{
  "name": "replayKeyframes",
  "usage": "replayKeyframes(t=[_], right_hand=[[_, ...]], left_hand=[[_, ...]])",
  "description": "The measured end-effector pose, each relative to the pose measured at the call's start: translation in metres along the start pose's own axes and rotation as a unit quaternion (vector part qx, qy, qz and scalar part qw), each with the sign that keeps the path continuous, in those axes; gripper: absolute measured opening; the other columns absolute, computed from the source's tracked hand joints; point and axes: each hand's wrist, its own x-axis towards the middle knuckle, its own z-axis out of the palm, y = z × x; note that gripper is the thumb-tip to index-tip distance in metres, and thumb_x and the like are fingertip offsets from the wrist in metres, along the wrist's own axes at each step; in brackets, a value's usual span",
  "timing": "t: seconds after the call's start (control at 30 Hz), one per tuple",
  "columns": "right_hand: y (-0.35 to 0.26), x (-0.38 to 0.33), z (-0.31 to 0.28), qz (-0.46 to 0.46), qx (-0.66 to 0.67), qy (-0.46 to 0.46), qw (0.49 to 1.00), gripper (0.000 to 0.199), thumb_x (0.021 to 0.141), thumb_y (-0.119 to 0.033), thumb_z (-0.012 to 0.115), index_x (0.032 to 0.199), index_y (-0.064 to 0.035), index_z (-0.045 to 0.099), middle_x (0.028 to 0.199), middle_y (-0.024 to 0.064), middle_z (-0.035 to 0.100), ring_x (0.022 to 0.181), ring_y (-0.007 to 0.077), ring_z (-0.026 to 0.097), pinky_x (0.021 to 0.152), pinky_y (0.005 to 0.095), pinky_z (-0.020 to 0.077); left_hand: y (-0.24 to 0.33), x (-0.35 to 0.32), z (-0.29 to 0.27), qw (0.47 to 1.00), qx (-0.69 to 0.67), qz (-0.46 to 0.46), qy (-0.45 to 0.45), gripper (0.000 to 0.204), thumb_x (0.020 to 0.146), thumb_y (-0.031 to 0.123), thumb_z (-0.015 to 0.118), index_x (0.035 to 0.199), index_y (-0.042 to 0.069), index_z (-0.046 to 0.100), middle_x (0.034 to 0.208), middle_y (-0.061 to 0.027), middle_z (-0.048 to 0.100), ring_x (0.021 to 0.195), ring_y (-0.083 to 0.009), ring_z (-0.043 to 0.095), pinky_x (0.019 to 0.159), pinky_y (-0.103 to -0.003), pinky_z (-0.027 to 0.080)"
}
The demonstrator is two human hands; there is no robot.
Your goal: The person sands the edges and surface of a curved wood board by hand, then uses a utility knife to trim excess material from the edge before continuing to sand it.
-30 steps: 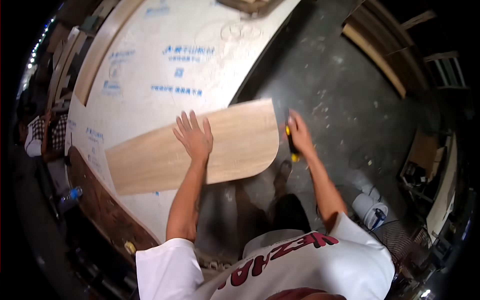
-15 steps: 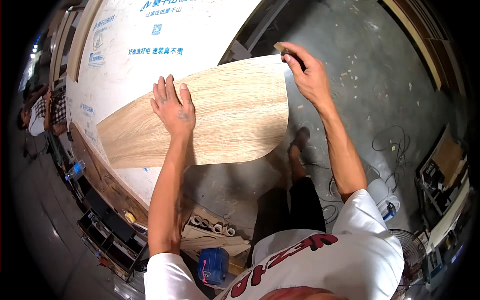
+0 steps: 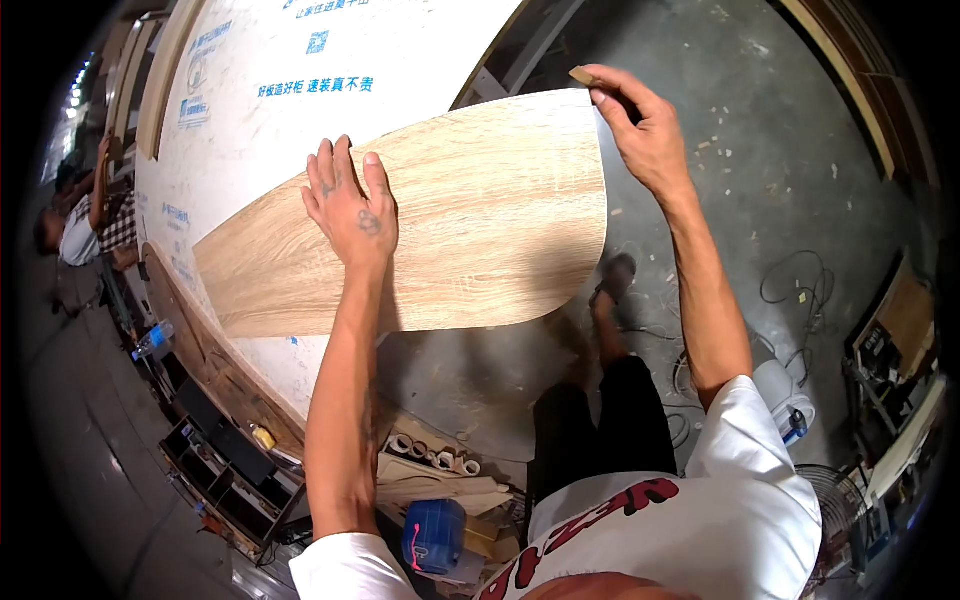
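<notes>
A pale wood-grain panel with a rounded near right corner lies partly on a white printed board and juts out past it on the right. My left hand rests on its top face, palm down with fingers spread. At the panel's far right corner, my right hand pinches a small brown block between thumb and fingers. The block sits against or just beyond the edge there; whether it touches is hard to tell. The curled fingers partly cover it.
Under the panel spreads the white board with blue printing. Tape rolls and a blue container are below, near my left forearm. A compartmented black tool box stands at lower left. Another person is at far left. Cables lie on the right floor.
The view has shifted slightly. My right hand and the block have moved a little up and right in the picture, still by the panel's corner. My left hand stays flat on the panel.
</notes>
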Motion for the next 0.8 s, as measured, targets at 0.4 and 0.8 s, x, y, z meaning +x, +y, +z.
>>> replayKeyframes(t=[0.4,0.8], right_hand=[[0.011,0.0,-0.002,-0.038,-0.002,0.027,0.999,0.025,0.096,-0.009,0.06,0.119,-0.0092,0.069,0.102,0.004,0.074,0.094,0.0136,0.067,0.084,0.0261,0.0511],[0.01,-0.014,-0.009,-0.152,-0.12,-0.002,0.981,0.028,0.088,-0.004,0.058,0.112,-0.0112,0.071,0.099,0.0084,0.072,0.091,0.0279,0.067,0.08,0.0352,0.0537]], left_hand=[[0.002,0.001,0.001,1.0,-0.014,0.004,-0.001,0.056,0.103,0.044,0.041,0.141,0.003,0.049,0.153,-0.0184,0.04,0.147,-0.037,0.025,0.12,-0.054,0.01],[0.004,0.0,-0.001,1.0,-0.015,0.016,-0.009,0.057,0.105,0.042,0.039,0.141,0.0,0.046,0.152,-0.0204,0.038,0.146,-0.0387,0.024,0.119,-0.054,0.011]])
